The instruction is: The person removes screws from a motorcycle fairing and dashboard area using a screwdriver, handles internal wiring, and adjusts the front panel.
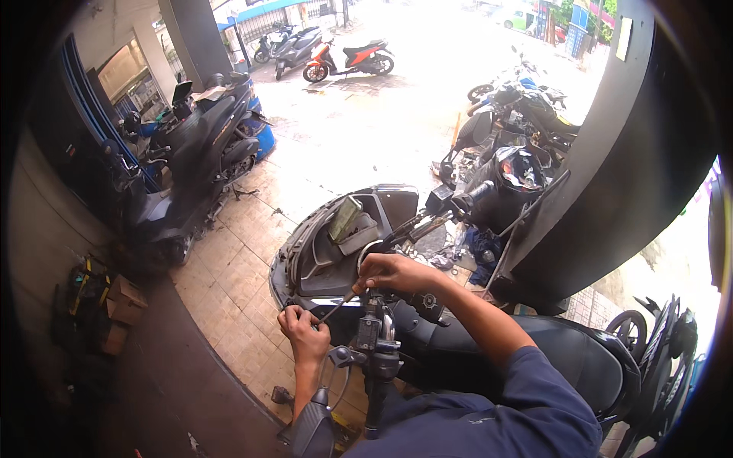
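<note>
The left hand (304,330) is fisted around a thin metal screwdriver (336,307); at two o'clock, the right hand (393,273) grips the scooter's (336,252) bare, glossy black handlebar (427,221).

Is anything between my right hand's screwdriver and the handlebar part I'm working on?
Nothing visible blocks it. The right hand holds the screwdriver, whose shaft runs clear down toward the left hand, beside the handlebar clamp. The tip itself is hidden by the left fingers.
</note>
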Demonstrator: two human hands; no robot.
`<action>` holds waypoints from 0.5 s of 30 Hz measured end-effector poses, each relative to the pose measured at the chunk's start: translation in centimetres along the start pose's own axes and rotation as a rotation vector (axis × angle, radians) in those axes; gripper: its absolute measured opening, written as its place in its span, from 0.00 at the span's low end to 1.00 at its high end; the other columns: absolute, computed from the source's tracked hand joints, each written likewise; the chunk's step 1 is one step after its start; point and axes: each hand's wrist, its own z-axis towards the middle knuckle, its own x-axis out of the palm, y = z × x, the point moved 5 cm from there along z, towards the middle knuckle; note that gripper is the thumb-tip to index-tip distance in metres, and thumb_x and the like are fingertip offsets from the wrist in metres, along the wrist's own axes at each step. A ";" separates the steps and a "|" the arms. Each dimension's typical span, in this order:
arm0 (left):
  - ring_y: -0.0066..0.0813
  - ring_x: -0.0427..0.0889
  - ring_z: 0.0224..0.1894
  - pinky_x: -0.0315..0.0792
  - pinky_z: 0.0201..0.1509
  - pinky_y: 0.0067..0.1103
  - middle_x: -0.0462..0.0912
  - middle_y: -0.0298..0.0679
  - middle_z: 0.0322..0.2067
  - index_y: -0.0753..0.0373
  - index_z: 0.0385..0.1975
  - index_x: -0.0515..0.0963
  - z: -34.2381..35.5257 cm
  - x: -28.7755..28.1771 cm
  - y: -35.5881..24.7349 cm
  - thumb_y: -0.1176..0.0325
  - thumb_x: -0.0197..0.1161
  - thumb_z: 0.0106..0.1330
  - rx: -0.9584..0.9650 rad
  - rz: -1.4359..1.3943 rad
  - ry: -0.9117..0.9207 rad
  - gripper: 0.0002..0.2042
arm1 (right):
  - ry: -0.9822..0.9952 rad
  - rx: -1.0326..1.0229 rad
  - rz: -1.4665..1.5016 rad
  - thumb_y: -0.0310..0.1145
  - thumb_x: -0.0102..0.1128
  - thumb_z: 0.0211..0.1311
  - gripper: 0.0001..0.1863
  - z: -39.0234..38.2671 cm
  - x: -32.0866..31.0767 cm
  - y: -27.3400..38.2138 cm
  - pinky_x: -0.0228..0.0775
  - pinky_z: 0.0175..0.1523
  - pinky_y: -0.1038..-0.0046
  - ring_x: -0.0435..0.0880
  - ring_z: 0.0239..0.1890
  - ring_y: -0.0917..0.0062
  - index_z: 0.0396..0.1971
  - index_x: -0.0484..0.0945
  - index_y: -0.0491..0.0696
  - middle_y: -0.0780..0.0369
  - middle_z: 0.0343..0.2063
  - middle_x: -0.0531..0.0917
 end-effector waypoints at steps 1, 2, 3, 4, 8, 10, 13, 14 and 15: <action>0.50 0.67 0.49 0.62 0.58 0.44 0.70 0.47 0.39 0.66 0.18 0.73 0.1 -0.1 0.2 0.77 0.64 0.41 0.010 0.013 0.000 0.06 | -0.068 0.242 -0.090 0.37 0.63 0.68 0.13 -0.3 -0.3 1.3 0.75 0.53 0.68 0.86 0.47 0.70 0.43 0.75 0.44 0.57 0.40 0.87; 0.50 0.67 0.49 0.63 0.58 0.43 0.70 0.47 0.38 0.66 0.17 0.73 0.0 -0.2 0.1 0.77 0.64 0.41 -0.008 0.018 0.004 0.05 | -0.042 0.189 -0.083 0.37 0.63 0.68 0.13 0.2 -0.2 1.1 0.75 0.53 0.68 0.86 0.47 0.70 0.43 0.75 0.44 0.57 0.40 0.87; 0.50 0.67 0.49 0.63 0.58 0.43 0.70 0.47 0.38 0.66 0.17 0.74 0.1 -0.2 -0.3 0.77 0.64 0.40 0.004 0.018 -0.007 0.05 | -0.031 0.138 -0.084 0.37 0.63 0.68 0.13 0.1 -0.5 0.6 0.74 0.53 0.68 0.86 0.47 0.70 0.43 0.75 0.44 0.57 0.40 0.87; 0.50 0.68 0.48 0.63 0.57 0.43 0.70 0.48 0.38 0.65 0.17 0.74 0.0 -0.2 -0.2 0.77 0.64 0.40 0.008 0.015 -0.012 0.05 | -0.014 0.094 -0.084 0.36 0.63 0.68 0.13 -0.1 -0.4 0.3 0.74 0.53 0.68 0.85 0.48 0.70 0.43 0.76 0.44 0.57 0.39 0.87; 0.50 0.68 0.48 0.64 0.56 0.43 0.70 0.48 0.38 0.65 0.17 0.74 0.0 0.1 0.1 0.77 0.64 0.40 0.034 0.026 -0.019 0.06 | 0.008 -0.090 0.017 0.36 0.62 0.68 0.12 -0.5 -0.4 0.5 0.75 0.52 0.68 0.86 0.47 0.71 0.42 0.76 0.43 0.58 0.40 0.87; 0.50 0.68 0.47 0.65 0.56 0.43 0.70 0.48 0.37 0.65 0.17 0.73 0.2 0.2 0.0 0.76 0.64 0.40 0.038 0.036 -0.019 0.06 | -0.054 0.076 -0.081 0.35 0.63 0.67 0.12 -0.5 -0.5 0.7 0.75 0.53 0.69 0.85 0.48 0.71 0.44 0.76 0.44 0.58 0.41 0.86; 0.50 0.68 0.47 0.65 0.55 0.42 0.70 0.48 0.37 0.65 0.17 0.73 0.2 0.3 0.0 0.76 0.65 0.40 0.045 0.040 -0.028 0.06 | -0.007 0.027 -0.118 0.36 0.62 0.68 0.13 -0.4 -0.7 0.9 0.75 0.52 0.68 0.84 0.49 0.71 0.44 0.75 0.43 0.56 0.41 0.86; 0.50 0.68 0.47 0.65 0.55 0.42 0.70 0.48 0.37 0.65 0.17 0.73 0.2 0.3 0.0 0.76 0.65 0.40 0.050 0.041 -0.029 0.06 | -0.004 -0.081 -0.102 0.35 0.62 0.68 0.13 -0.4 -0.7 0.5 0.75 0.52 0.68 0.84 0.49 0.71 0.44 0.75 0.43 0.56 0.41 0.86; 0.50 0.68 0.46 0.65 0.55 0.42 0.70 0.48 0.37 0.65 0.17 0.73 0.2 0.3 0.0 0.76 0.65 0.40 0.056 0.042 -0.030 0.06 | -0.002 -0.189 -0.086 0.34 0.62 0.68 0.12 -0.2 -0.7 0.6 0.75 0.52 0.68 0.85 0.49 0.72 0.44 0.75 0.43 0.56 0.41 0.86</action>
